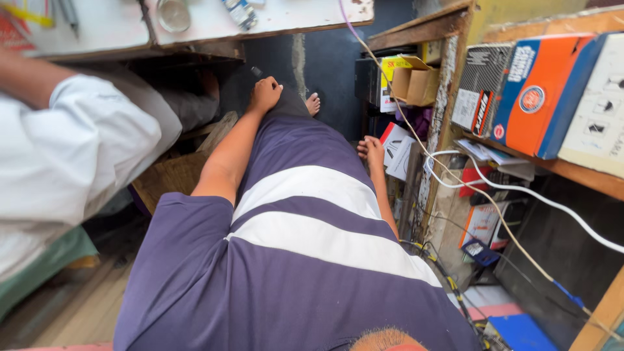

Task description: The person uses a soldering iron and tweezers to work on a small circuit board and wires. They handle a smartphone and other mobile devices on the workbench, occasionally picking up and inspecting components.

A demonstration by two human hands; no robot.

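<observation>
Purple striped shirt (292, 260) is seen nearest; beyond it, a small dark object (257, 71) is already gripped in the left hand's (265, 95) closed fingers. Right of the shirt, the right hand (372, 151) is curled by white boxes (396, 153); whether one is grasped cannot be told

We see the left hand (265, 95) at about twelve o'clock, arm stretched straight down, fingers curled around a small dark object (257, 72) whose tip pokes out above the knuckles; what it is we cannot tell. The right hand (372, 151) sits at about two o'clock, lower along the striped shirt, fingers loosely bent and touching the edge of a white and red printed box (394, 144) that leans tilted against the shelf.
</observation>
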